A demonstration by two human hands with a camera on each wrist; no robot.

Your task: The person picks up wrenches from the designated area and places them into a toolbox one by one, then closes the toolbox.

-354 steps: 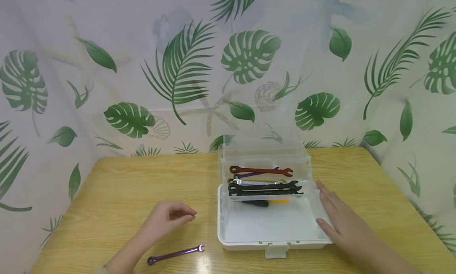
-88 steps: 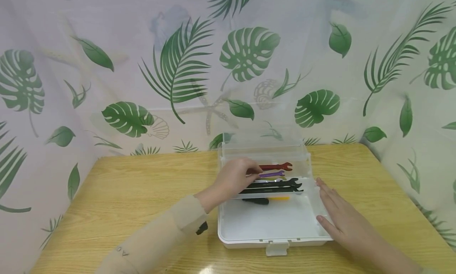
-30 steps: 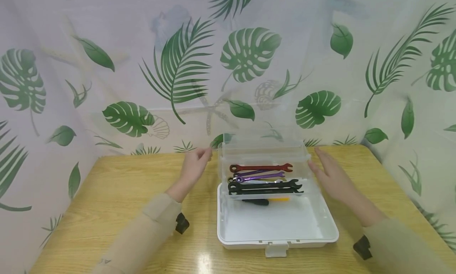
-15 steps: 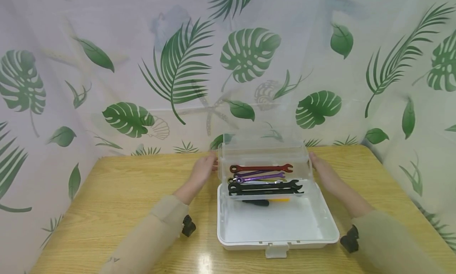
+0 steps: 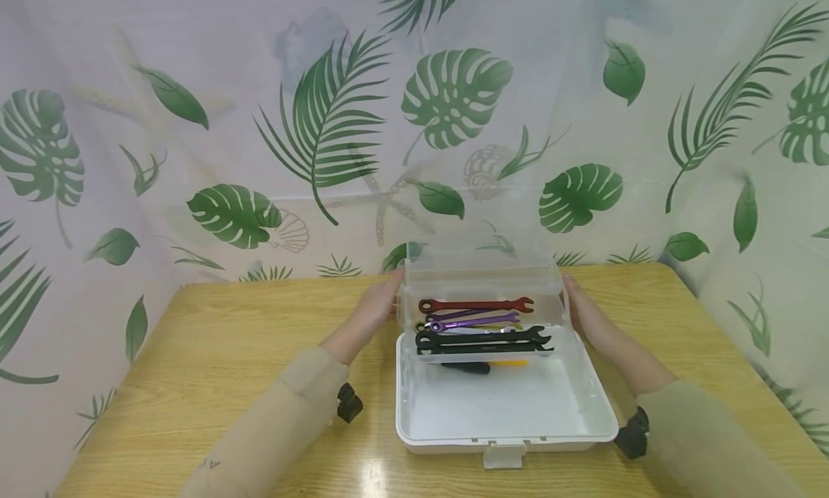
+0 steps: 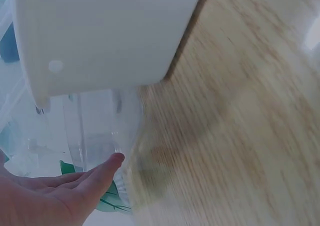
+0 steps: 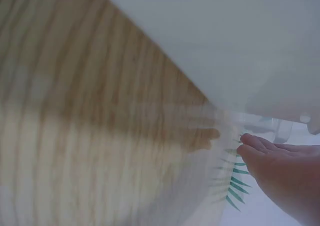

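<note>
Hands, left and right, touch clear lid sides.

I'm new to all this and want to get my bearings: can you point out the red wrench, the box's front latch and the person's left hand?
red wrench [image 5: 476,305], head view, middle of its shaft.
front latch [image 5: 503,456], head view, centre of the tab.
left hand [image 5: 376,309], head view, back of the hand beside the clear lid.
</note>
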